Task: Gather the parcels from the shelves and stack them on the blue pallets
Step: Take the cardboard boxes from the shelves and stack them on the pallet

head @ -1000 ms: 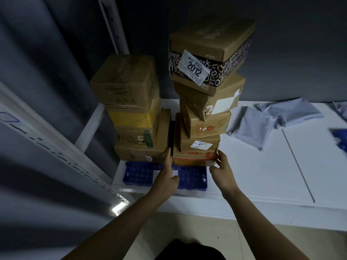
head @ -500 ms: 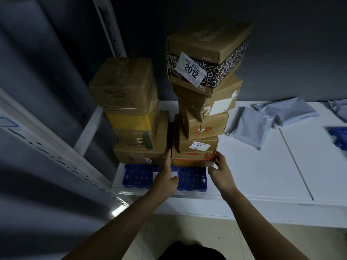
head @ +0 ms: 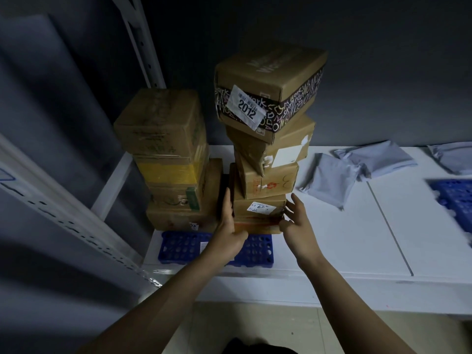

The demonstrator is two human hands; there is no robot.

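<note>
Two stacks of brown cardboard parcels stand on a blue pallet (head: 178, 247) on a white platform. The right stack leans; its top box (head: 270, 83) has a patterned black band and a label reading 2012. The left stack (head: 166, 154) is lower, with a yellow-taped box in it. My left hand (head: 228, 228) lies flat with straight fingers against the left side of the right stack's lowest boxes (head: 258, 215). My right hand (head: 296, 221) is at their right side, fingers spread, thumb touching the bottom box's corner.
Grey poly mailer bags (head: 329, 178) lie on the white platform (head: 344, 238) to the right. A second blue pallet (head: 454, 195) shows at the right edge. White shelf uprights (head: 143, 42) and a rail (head: 63, 218) stand at the left. Tiled floor lies below.
Both hands have slid a little higher along the sides of the right stack's lower boxes. My right fingers have opened wider. The stack still leans the same way.
</note>
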